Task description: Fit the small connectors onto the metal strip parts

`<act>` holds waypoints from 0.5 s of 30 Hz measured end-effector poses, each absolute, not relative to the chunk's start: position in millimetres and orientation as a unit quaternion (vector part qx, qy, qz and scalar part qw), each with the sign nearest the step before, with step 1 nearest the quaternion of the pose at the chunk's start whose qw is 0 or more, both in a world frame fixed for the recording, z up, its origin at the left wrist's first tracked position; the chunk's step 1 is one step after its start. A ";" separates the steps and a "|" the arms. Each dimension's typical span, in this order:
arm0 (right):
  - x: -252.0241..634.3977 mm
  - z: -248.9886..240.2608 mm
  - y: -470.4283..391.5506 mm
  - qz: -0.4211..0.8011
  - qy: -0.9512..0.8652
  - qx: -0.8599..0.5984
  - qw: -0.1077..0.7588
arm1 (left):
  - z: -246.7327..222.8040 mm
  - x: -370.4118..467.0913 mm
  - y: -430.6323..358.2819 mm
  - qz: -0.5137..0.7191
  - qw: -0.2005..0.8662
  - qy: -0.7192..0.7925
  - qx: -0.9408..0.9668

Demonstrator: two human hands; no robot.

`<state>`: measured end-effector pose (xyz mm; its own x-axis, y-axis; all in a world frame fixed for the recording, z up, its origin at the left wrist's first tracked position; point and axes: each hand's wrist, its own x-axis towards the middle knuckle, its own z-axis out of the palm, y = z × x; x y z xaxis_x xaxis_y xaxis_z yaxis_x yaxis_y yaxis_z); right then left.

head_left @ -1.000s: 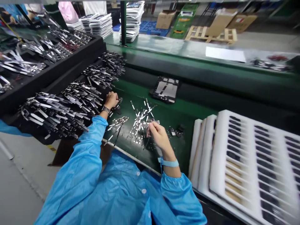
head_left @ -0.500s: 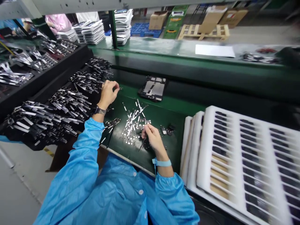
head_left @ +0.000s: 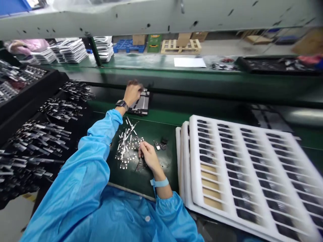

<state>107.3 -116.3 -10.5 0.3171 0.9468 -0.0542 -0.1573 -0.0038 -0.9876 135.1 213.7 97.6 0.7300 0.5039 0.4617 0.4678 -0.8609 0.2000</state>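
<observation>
My left hand [head_left: 133, 92], with a dark watch at its wrist, reaches over a flat dark tray holding grey panels [head_left: 141, 104]. Motion smears its fingers, so whether they hold anything is unclear. Closer to me, my right hand [head_left: 148, 155] is pinched closed on a thin dark stick-like thing [head_left: 137, 165] that points down toward the bench; its exact kind does not show. Beside that hand lies a loose pile of small flex cables [head_left: 125, 143] with white and silvery strips. A few small dark parts [head_left: 161, 144] rest to the right of the pile.
White foam trays [head_left: 191, 161] with dark parts in their slots are stacked at the right. Bunches of flex cables [head_left: 41, 137] line the left side. A raised green shelf [head_left: 141, 61] runs behind, carrying stacked white sheets [head_left: 73, 50] and a white paper [head_left: 189, 62].
My left hand has moved from beside the cable bunches to over the flat tray on its right. My right hand stays pinched near the pile. The camera view has turned right.
</observation>
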 end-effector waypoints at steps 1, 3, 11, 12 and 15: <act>108.3 -10.7 -115.9 0.454 -0.362 -0.543 0.606 | 83.5 129.3 209.7 0.237 0.042 0.254 0.937; 109.5 -11.3 -115.2 0.455 -0.355 -0.543 0.610 | 57.7 112.1 203.3 0.187 0.070 0.258 0.945; 108.9 -8.0 -117.0 0.437 -0.358 -0.547 0.618 | 45.5 66.7 203.3 0.142 0.125 0.324 0.927; 109.6 -6.5 -118.1 0.423 -0.358 -0.552 0.623 | 53.4 63.2 199.3 0.153 0.135 0.341 0.918; 113.9 0.3 -122.6 0.373 -0.350 -0.569 0.644 | 82.8 45.0 162.7 0.234 0.204 0.394 0.865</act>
